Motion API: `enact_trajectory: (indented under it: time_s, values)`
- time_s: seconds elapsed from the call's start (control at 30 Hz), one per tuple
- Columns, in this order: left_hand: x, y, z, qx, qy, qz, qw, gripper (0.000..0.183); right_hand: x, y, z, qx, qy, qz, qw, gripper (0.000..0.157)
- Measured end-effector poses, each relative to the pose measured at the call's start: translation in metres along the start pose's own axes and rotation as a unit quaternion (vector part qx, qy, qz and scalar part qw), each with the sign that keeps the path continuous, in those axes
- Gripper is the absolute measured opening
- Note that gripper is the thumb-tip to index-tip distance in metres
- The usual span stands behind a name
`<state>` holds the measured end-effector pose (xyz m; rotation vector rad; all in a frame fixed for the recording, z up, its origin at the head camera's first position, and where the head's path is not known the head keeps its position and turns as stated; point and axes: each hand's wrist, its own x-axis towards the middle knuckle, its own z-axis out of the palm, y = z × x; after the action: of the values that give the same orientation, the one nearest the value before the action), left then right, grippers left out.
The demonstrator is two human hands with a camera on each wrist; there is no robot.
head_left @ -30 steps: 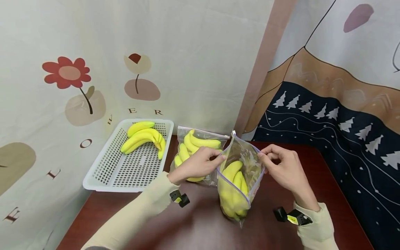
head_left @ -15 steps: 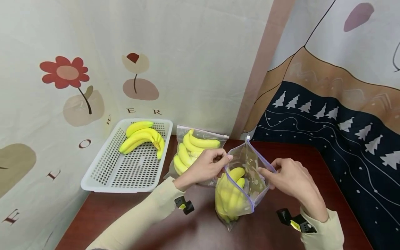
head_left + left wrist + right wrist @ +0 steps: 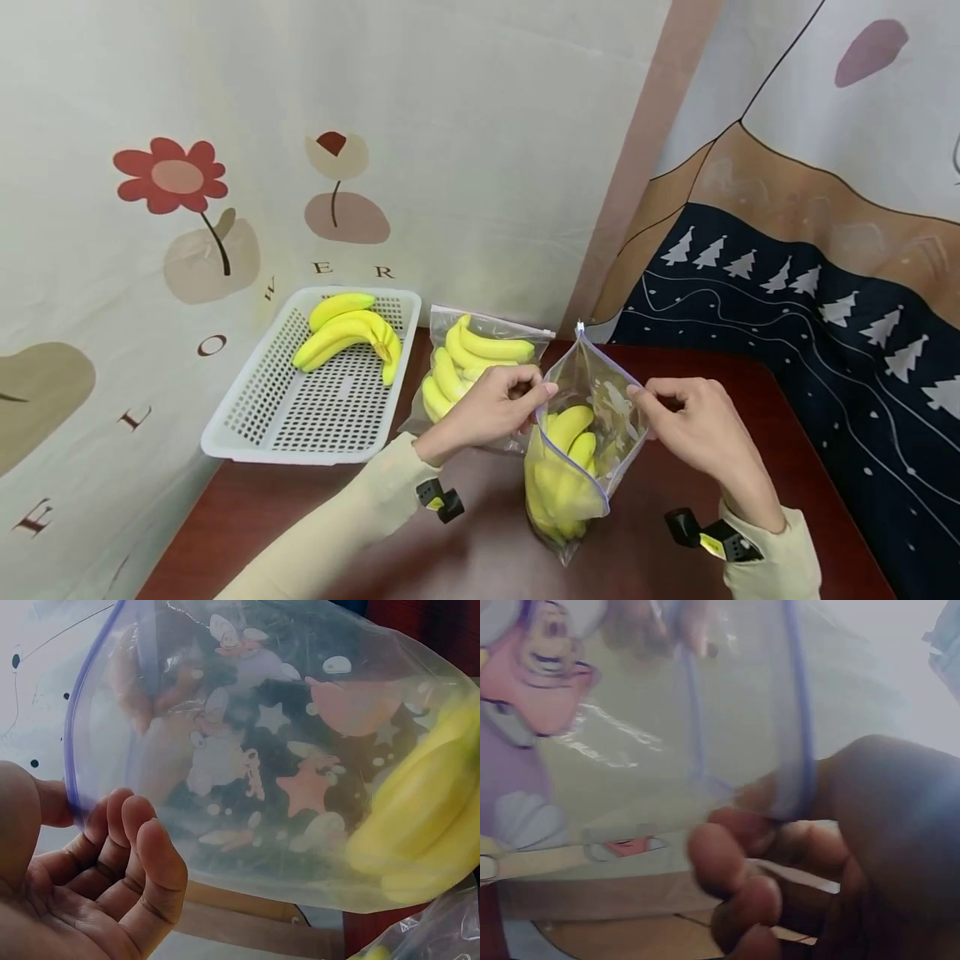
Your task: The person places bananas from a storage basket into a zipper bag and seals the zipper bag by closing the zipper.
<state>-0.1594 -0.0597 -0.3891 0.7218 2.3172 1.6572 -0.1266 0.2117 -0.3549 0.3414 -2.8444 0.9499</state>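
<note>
A clear zip bag point(image 3: 611, 392) with a purple seal strip stands with its mouth spread wide and several bananas point(image 3: 562, 475) inside. My left hand point(image 3: 491, 406) pinches the left edge of its mouth between thumb and fingers. On the opposite edge, my right hand point(image 3: 693, 422) pinches the seal strip. In the left wrist view, printed stars and cartoon figures show on the bag's side point(image 3: 300, 795), with bananas low in the bag point(image 3: 427, 810). Fingertips point(image 3: 716, 855) sit right at the purple strip in the right wrist view.
A white perforated basket point(image 3: 247, 408) with a few bananas point(image 3: 352, 333) stands at the left. Behind my left hand lies another zip bag point(image 3: 450, 321) filled with bananas. Printed curtains point(image 3: 480, 150) rise along the back and right of the dark red table point(image 3: 300, 533).
Both hands have come lower and slightly right while keeping hold of the bag's mouth. The bag turned a little, and its mouth spread wider over the last half second.
</note>
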Motion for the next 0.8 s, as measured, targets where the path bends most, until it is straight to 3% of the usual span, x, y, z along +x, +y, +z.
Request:
enact_trajectory:
  time_s: [0.2,0.47,0.63,0.8]
  values:
    - [-0.003,-0.004,-0.004,-0.012,-0.025,0.001,0.9996,0.033,0.004,0.005,0.007,0.034,0.014,0.015,0.999,0.048]
    - [-0.002,-0.007,-0.013,0.001,-0.064,0.007,0.9979,0.040,0.004,0.007,0.005,0.019,0.028,0.033,0.999,0.045]
    - [-0.003,-0.012,-0.023,0.005,-0.059,0.003,0.9983,0.043,0.004,0.011,0.005,0.013,0.039,0.041,0.998,0.044]
    - [-0.005,-0.022,-0.039,0.039,-0.026,-0.011,0.9988,0.041,0.004,0.014,0.005,0.006,0.043,0.036,0.998,0.042]
